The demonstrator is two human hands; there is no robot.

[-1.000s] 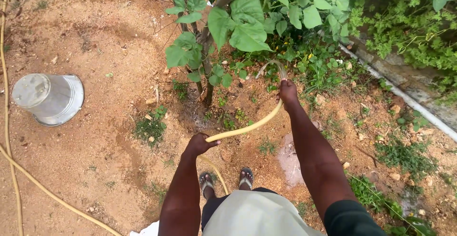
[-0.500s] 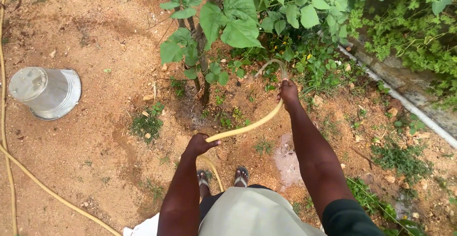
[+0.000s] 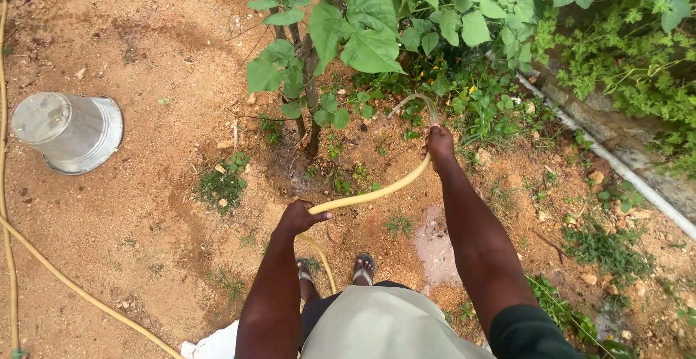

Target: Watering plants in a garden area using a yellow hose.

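Observation:
A yellow garden hose (image 3: 377, 193) runs between both hands. My left hand (image 3: 299, 216) grips it low down, near my feet. My right hand (image 3: 438, 144) grips it close to its end, arm stretched forward. Water (image 3: 406, 102) arcs out of the hose end toward the weeds beside a young tree (image 3: 312, 105) with broad green leaves. The soil at the foot of the trunk looks dark and wet.
An upturned metal bucket (image 3: 69, 131) lies on the bare earth at left. More yellow hose (image 3: 43, 261) trails along the left edge. A white pipe (image 3: 616, 165) and a stone kerb with green plants run along the right. A wet patch (image 3: 435, 239) lies by my feet.
The view has shifted slightly; my left hand has drawn a little up and left along the hose. Both hands keep their grip and the water still flows.

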